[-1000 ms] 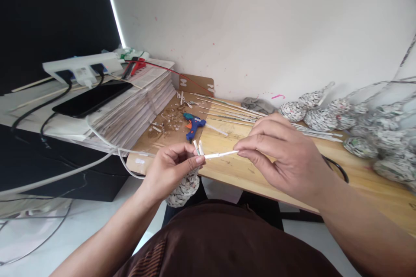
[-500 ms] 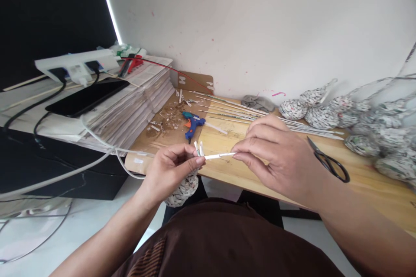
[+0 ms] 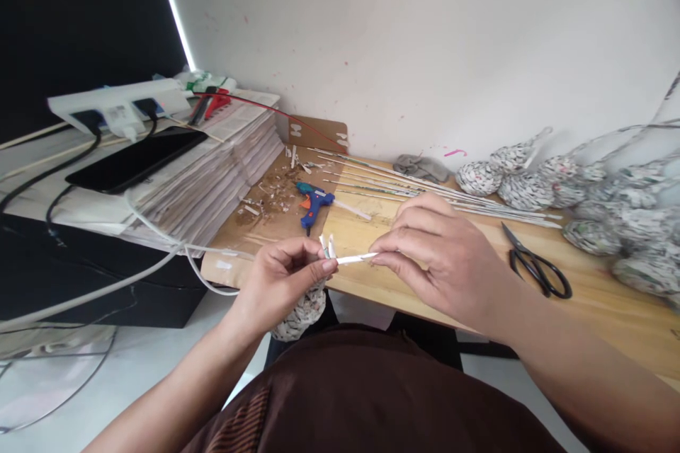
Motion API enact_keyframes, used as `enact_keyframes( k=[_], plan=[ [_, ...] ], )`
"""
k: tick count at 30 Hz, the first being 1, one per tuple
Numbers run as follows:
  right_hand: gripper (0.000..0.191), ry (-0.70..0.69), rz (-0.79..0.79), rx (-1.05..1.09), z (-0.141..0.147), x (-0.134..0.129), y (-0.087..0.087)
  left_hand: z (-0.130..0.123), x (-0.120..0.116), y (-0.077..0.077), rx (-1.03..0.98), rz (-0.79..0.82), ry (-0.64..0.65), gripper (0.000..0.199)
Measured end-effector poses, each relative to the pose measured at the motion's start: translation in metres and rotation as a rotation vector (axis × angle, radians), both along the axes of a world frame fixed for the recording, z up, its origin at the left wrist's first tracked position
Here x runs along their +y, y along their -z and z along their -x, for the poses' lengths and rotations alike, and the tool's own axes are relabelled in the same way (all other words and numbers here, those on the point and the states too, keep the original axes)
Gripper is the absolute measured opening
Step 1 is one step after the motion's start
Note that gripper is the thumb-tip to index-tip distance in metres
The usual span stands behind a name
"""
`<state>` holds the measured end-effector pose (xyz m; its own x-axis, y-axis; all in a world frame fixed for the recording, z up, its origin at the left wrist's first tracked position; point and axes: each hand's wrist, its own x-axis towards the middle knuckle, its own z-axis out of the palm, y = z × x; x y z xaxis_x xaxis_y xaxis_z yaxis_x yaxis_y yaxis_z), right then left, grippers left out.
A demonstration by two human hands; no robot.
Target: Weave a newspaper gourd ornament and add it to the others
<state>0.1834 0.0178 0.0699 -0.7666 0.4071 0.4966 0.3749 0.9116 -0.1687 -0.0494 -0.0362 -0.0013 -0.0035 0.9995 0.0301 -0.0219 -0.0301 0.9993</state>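
Between my two hands runs a thin white rolled-paper strip [image 3: 353, 259]. My left hand [image 3: 284, 276] pinches its left end, where two short paper ends stick up beside the fingertips. Below those fingers hangs a rounded woven paper piece [image 3: 302, 313], partly hidden behind my left hand. The thumb and fingers of my right hand [image 3: 440, 255] are closed on the strip's right end. A blue hot glue gun [image 3: 316, 207] lies on brown cardboard just beyond my hands.
Several long paper sticks [image 3: 404, 180] lie along the wall. Black-handled scissors [image 3: 536, 265] are right of my right hand, near several woven paper balls [image 3: 525, 191]. Left, a newspaper stack [image 3: 228, 163] bears a phone [image 3: 135, 159] and power strip [image 3: 120, 105]; a white cable [image 3: 196, 265] loops down beside it.
My right hand has shifted slightly left along the strip, so less of it shows between my hands. More of the scissors' handles is visible.
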Motion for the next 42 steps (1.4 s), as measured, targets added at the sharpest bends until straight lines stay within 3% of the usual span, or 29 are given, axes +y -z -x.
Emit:
enact_keyframes(
  k=[5,8,11,14,18,21,25,28,32,36,39,42],
  plan=[
    [0.009,0.023,0.007,0.074,-0.008,0.008,-0.003,0.007,0.003,0.008,-0.031,0.003,0.004,0.020],
    [0.008,0.103,0.091,0.134,-0.013,0.019,0.005,0.012,0.005,0.015,-0.087,0.042,-0.027,0.021],
    [0.008,0.183,0.230,0.135,-0.013,0.036,0.028,0.017,0.006,0.021,-0.121,0.076,-0.067,0.023],
    [0.012,0.269,0.325,0.075,-0.010,0.057,0.064,0.023,0.007,0.024,-0.154,0.102,-0.104,0.024],
    [0.011,0.354,0.277,-0.031,0.000,0.072,0.098,0.034,0.006,0.024,-0.222,0.130,-0.176,0.028],
    [0.019,0.399,0.257,-0.051,0.022,0.071,0.097,0.044,0.005,0.022,-0.272,0.140,-0.242,0.029],
    [0.050,0.490,0.526,-0.211,0.079,0.075,0.083,0.051,0.004,0.022,-0.299,0.165,-0.277,0.029],
    [0.069,0.560,0.564,-0.304,0.122,0.088,0.079,0.054,0.003,0.024,-0.321,0.179,-0.287,0.031],
    [0.061,0.589,0.572,-0.286,0.151,0.105,0.082,0.060,-0.001,0.030,-0.337,0.182,-0.258,0.030],
    [0.044,0.654,0.672,-0.201,0.149,0.110,0.087,0.065,-0.004,0.034,-0.347,0.170,-0.232,0.028],
    [0.033,0.709,0.827,-0.093,0.143,0.113,0.091,0.067,-0.004,0.035,-0.336,0.149,-0.228,0.028],
    [0.031,0.700,1.086,0.063,0.139,0.117,0.091,0.069,-0.005,0.039,-0.339,0.145,-0.237,0.028]
  ],
)
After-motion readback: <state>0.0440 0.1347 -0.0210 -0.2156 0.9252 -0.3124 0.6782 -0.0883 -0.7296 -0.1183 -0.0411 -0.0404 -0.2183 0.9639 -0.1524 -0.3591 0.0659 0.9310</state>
